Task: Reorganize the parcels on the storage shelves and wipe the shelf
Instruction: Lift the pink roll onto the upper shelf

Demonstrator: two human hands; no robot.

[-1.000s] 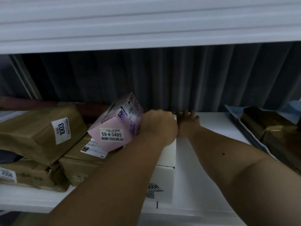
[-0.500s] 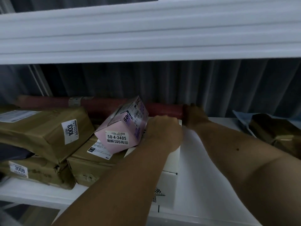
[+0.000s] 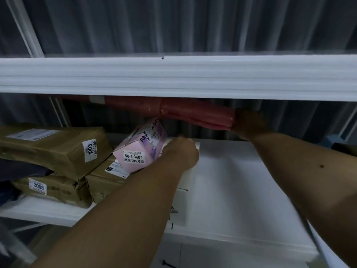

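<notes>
Across the middle of the frame the white front edge of an upper shelf (image 3: 173, 78) is seen, and below it the white storage shelf (image 3: 241, 190) being worked on, bare at centre right, presumably freed so that it can be wiped. At lower left, brown parcels (image 3: 54, 149) are stacked in two layers, numbered labels facing outward so that they can be read. Behind them, at mid-frame just under the upper shelf, a long red roll (image 3: 193, 111) is held clear of the stack at its right end by the right hand (image 3: 249, 122), whose fingers are wrapped round that end; it is judged to be in the course of being lifted out or re-laid along the back. A pink carton (image 3: 139, 151) is tilted on a corner against the brown parcels, gripped by the left hand (image 3: 181, 153) with fingers curled on its right side, probably to steady it meanwhile.
</notes>
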